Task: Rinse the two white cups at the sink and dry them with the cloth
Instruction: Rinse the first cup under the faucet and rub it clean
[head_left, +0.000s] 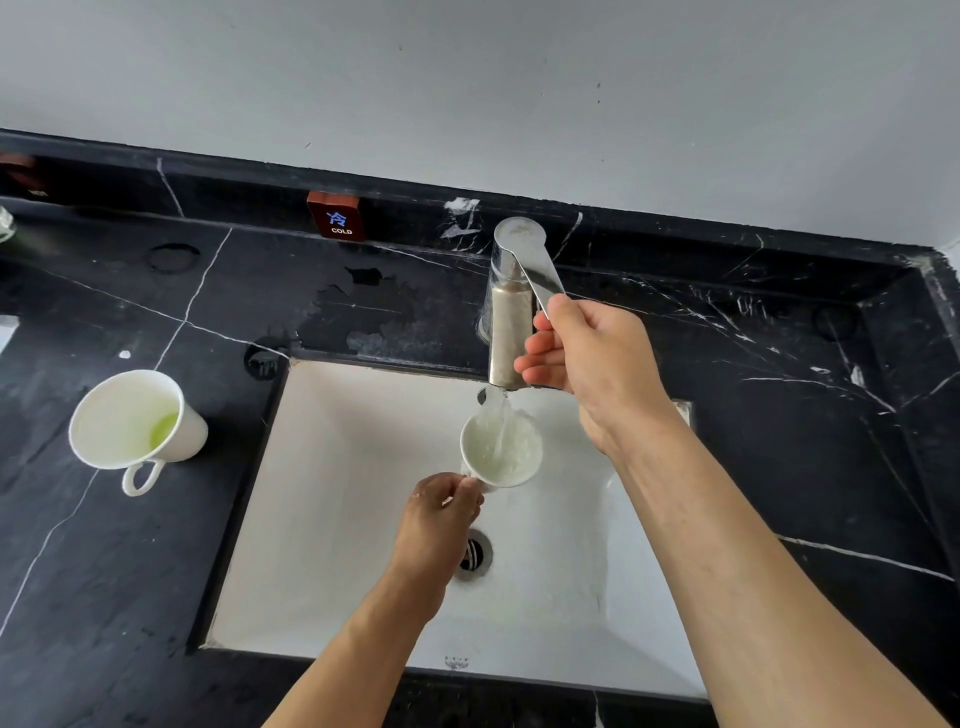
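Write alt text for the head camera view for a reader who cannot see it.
A person's left hand holds a white cup by its handle under running water from a steel faucet, over a white sink, while the right hand grips the faucet lever. A second white cup, with a little green liquid inside, stands on the black marble counter to the left.

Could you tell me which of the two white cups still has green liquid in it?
The cup on the counter left of the sink; the cup under the tap holds only foaming water.
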